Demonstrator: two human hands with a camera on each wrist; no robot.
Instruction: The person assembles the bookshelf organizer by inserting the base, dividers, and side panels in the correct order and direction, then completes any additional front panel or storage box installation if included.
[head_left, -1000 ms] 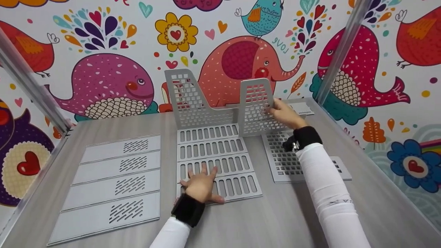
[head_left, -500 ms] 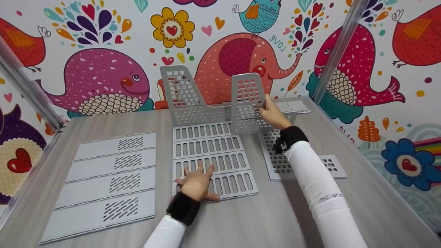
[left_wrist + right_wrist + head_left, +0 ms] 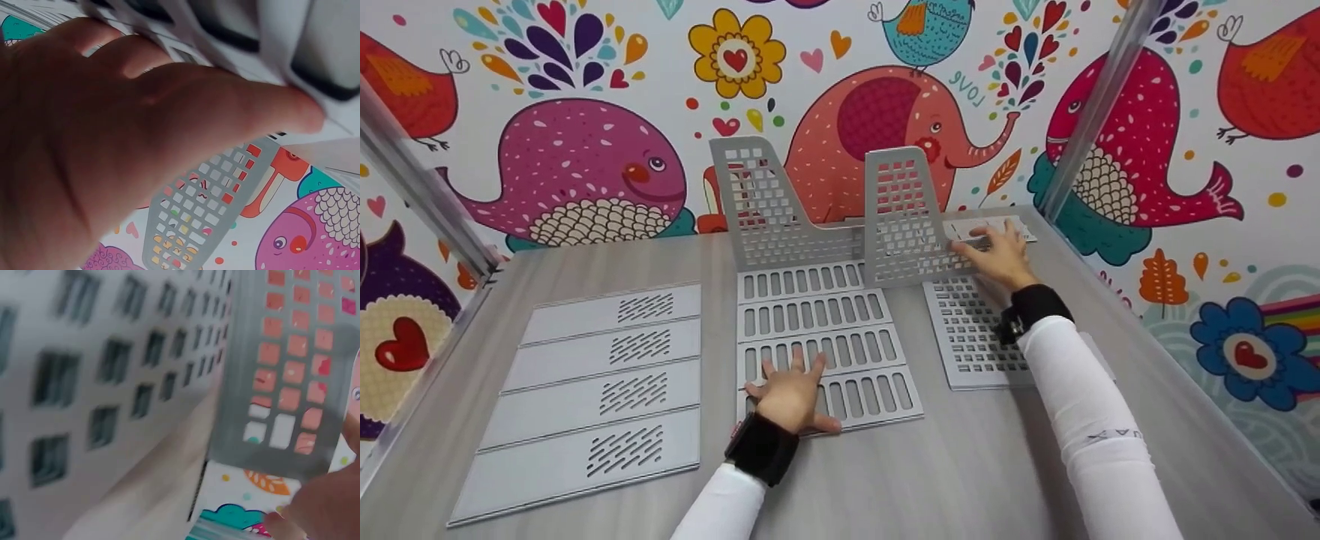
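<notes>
Palm down, my left hand (image 3: 789,397) rests with spread fingers on the front of the grey slotted panels (image 3: 817,301), which lie overlapping in a column. In the left wrist view, the thumb (image 3: 270,107) touches a slotted panel. Behind them stands a grey perforated side panel (image 3: 802,244) with a tall left end and a low right part. A second perforated panel (image 3: 872,225) stands upright to its right. My right hand (image 3: 1001,255) is at that panel's low right part, fingers apart and gripping nothing visible. Its fingertips' exact contact is unclear.
Plain panels with slanted slits (image 3: 555,382) lie overlapping at left. Square-holed panels (image 3: 952,367) lie at right, partly under the right forearm. Pale flat pieces (image 3: 1024,227) lie at the back right corner. A patterned wall (image 3: 817,112) closes the table's rear.
My right hand has let go of the second panel's tall edge and shifted right along its low part. The second panel has moved slightly left and stays upright. The left hand keeps its place.
</notes>
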